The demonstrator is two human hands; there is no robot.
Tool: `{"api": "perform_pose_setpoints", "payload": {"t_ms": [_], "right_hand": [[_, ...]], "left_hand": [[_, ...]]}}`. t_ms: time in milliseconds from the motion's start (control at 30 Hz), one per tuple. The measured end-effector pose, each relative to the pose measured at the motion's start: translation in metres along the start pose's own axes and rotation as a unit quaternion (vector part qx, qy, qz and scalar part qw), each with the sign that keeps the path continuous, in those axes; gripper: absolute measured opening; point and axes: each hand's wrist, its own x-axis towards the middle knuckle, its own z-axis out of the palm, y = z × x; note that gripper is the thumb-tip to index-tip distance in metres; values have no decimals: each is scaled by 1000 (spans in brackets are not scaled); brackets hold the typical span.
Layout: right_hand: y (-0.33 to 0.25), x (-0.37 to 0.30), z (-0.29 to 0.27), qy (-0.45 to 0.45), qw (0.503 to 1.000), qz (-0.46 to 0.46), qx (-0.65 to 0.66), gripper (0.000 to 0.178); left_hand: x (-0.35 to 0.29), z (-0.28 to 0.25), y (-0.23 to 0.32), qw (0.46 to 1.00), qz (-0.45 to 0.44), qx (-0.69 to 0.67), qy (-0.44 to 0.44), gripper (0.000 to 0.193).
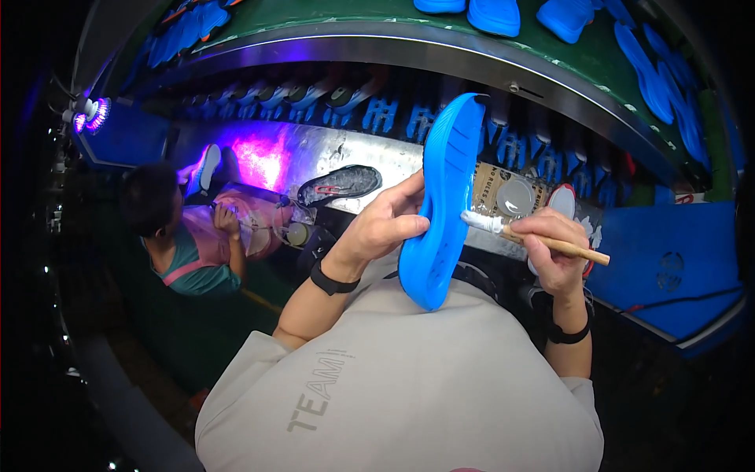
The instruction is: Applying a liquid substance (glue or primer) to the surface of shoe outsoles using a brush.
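A blue shoe sole (448,197) stands nearly upright in front of my chest. My left hand (385,224) is closed on its left side, thumb lying across the edge. My right hand (554,252) pinches a wooden-handled brush (481,222) whose whitish bristles touch the sole's right edge. Just beyond that hand, a round pale dish (515,197) rests on a piece of printed cardboard (489,189). A shoe with white and red parts (562,200) is partly hidden behind the right hand. Left of the sole, a dark shoe (342,184) lies on the metal bench (401,161).
Overhead, a green belt (377,16) with a metal edge carries blue soles (494,16). Rows of shoes and blue soles (338,98) fill the space beneath. At left, a co-worker (197,228) handles a shoe near purple lamps (93,116). A blue panel (668,252) stands at right.
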Motion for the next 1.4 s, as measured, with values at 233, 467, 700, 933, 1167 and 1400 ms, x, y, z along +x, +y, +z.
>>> {"api": "perform_pose_setpoints", "payload": {"t_ms": [233,467,700,933,1167,1400], "right_hand": [[-6,-4,1,-25,999,2,30,15],[-7,-22,-4,104,988,49,103,20],[8,-44,-2,177,970,72,152,24],[5,-66,-7,217,956,145,136,20],[8,-79,10,303,918,223,128,17],[15,-55,34,318,917,237,43,13]], "left_hand": [[4,-6,-1,1000,-2,-24,-10,86],[10,-18,10,999,17,-7,33,74],[105,-63,140,976,199,-22,81,37],[166,-174,182,731,259,467,425,51],[285,-116,120,527,380,744,153,32],[341,-36,48,577,378,724,-12,31]]}}
